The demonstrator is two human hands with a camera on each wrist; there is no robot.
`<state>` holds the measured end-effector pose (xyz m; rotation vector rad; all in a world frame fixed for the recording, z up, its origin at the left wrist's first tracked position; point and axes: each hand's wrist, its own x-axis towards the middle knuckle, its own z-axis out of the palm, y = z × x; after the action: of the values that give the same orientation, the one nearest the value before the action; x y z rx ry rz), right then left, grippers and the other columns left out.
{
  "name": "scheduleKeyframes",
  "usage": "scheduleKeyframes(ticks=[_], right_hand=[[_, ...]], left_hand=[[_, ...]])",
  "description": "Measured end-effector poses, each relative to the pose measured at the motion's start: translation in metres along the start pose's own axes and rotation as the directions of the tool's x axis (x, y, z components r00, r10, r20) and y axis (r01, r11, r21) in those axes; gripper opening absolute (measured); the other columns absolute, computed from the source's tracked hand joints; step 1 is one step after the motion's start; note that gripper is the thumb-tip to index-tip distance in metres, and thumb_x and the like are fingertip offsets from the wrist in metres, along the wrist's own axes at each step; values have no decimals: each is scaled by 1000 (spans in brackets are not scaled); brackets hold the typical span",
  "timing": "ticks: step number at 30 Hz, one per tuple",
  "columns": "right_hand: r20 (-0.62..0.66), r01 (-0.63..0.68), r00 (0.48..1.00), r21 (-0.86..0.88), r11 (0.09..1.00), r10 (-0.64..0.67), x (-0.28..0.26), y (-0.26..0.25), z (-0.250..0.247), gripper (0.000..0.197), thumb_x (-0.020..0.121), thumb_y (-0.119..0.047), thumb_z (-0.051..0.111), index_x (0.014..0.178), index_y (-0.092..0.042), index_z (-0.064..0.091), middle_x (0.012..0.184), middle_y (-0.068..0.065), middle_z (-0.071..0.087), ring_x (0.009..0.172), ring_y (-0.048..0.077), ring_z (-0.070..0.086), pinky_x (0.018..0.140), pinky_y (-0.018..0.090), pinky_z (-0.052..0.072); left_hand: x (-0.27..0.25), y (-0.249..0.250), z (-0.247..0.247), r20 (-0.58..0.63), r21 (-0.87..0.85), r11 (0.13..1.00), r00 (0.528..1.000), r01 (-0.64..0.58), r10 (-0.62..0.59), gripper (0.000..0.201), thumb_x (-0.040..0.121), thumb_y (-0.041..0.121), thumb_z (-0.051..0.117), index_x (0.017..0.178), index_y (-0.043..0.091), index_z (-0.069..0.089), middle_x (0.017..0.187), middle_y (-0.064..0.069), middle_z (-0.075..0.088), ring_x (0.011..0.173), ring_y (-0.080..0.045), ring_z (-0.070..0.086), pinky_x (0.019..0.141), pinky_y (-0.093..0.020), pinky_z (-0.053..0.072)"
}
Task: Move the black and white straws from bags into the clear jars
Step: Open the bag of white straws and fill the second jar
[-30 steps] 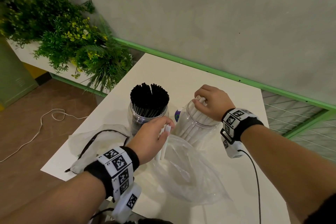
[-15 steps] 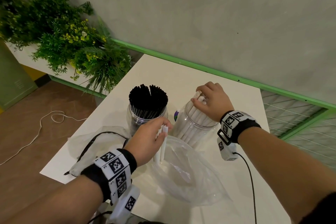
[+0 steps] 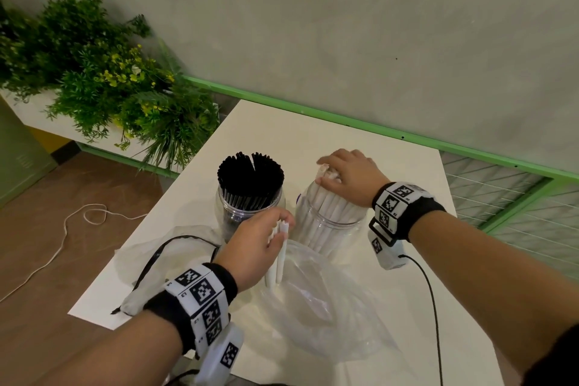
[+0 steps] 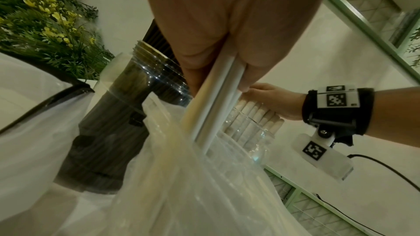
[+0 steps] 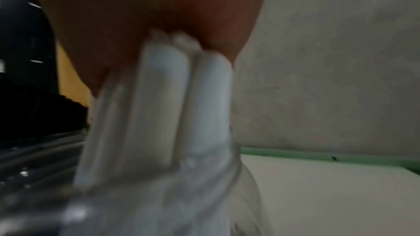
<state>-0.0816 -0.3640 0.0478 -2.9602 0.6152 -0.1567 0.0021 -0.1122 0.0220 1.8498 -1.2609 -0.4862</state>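
White straws up out of the bag, jar just ahead-right

My left hand (image 3: 257, 247) pinches a few white straws (image 3: 279, 255) upright over the clear bag (image 3: 319, 307); my right hand (image 3: 347, 175) grips straw tops in the white-straw jar (image 3: 329, 229), nearest, on the bench (image 3: 344, 141).

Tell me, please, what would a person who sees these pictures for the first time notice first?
Two clear jars stand side by side on the white table: the jar of black straws on the left, the jar of white straws on the right. The right hand rests on the white straws' tops, while the left hand pinches a few white straws above the clear plastic bag in front.
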Motion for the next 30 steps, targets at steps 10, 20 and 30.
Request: scheduleKeyframes(ticks=[10, 20, 30], right_hand=[[-85, 67, 996, 746, 663, -5, -91, -83, 35, 68, 78, -50, 68, 137, -30, 40, 122, -9, 48, 107, 5, 51, 89, 22, 47], [60, 32, 991, 769, 639, -123, -110, -103, 69, 61, 75, -26, 40, 135, -24, 49, 132, -6, 52, 123, 10, 45, 107, 32, 34], [182, 161, 962, 225, 961, -203, -161, -71, 98, 91, 81, -46, 63, 150, -33, 5, 155, -5, 15, 142, 25, 17, 113, 48, 26]], left_hand=[[-22, -12, -21, 48, -273, 946, 984, 176, -169, 70, 80, 13, 73, 134, 37, 35, 118, 18, 55, 104, 5, 57, 85, -12, 45], [-35, -23, -17, 36, -178, 969, 985, 173, -170, 19, 88, 23, 63, 105, 32, 62, 97, 11, 69, 93, -2, 63, 84, -27, 50], [-38, -22, -14, 36, -127, 971, 979, 203, -200, 10, 92, 25, 57, 96, 33, 61, 90, 8, 68, 88, -9, 63, 77, -31, 50]])
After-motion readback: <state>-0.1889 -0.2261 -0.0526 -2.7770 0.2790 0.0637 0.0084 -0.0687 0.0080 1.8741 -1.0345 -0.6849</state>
